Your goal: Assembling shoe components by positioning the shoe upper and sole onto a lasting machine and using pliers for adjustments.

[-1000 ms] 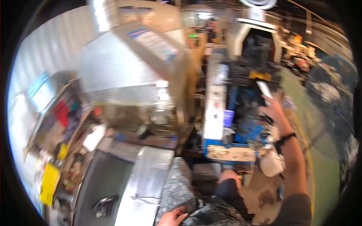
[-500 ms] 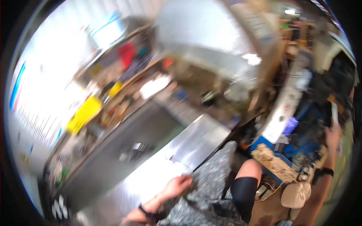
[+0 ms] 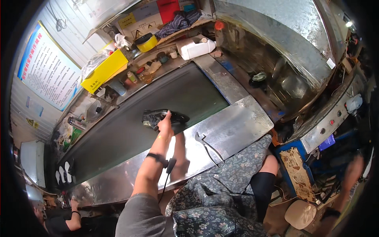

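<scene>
My left hand (image 3: 165, 123) reaches out over the dark conveyor belt (image 3: 118, 136), closed on a glossy black shoe (image 3: 148, 118). The hand and wrist cover part of the shoe. Far off at the right, my right hand (image 3: 354, 168) is smeared by motion beside a blue-framed machine, its fingers not readable. A white strip (image 3: 368, 165) shows close to it; whether the hand holds that strip is unclear. On the shiny metal ledge (image 3: 241, 118) between me and the belt lies a pair of metal pincers (image 3: 208, 149).
White shoe soles (image 3: 68, 172) lie at the belt's left end. Behind the belt, a shelf carries a yellow box (image 3: 104, 71) and a white jug (image 3: 196, 47). A large metal hood (image 3: 276, 27) stands at the far right. Another person's hand (image 3: 74, 204) rests at lower left.
My left hand has moved from the ledge near my lap out to the shoe on the belt and gripped it. My right hand has shifted lower, and the view has swung left.
</scene>
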A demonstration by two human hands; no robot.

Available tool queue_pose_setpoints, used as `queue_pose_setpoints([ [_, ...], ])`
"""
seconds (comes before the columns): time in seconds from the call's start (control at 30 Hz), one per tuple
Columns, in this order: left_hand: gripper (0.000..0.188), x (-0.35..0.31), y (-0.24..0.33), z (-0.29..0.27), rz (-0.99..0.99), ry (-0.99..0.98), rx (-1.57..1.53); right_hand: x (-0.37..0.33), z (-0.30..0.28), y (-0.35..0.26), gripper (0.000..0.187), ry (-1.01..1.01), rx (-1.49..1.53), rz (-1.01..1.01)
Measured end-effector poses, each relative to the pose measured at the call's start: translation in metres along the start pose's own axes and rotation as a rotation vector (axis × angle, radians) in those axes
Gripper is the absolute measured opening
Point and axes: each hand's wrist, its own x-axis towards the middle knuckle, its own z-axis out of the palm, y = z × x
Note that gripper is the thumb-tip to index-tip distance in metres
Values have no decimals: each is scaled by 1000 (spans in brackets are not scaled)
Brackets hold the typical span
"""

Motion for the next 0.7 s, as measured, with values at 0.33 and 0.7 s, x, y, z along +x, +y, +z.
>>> queue_pose_setpoints([
  [0.33,55,1,-13,33,20,77,452,-165,-35,-363,15,-327,960,591],
  [0.7,39,-183,3,-110,148,-1148,-192,49,-48,-414,30,-524,1637,491],
])
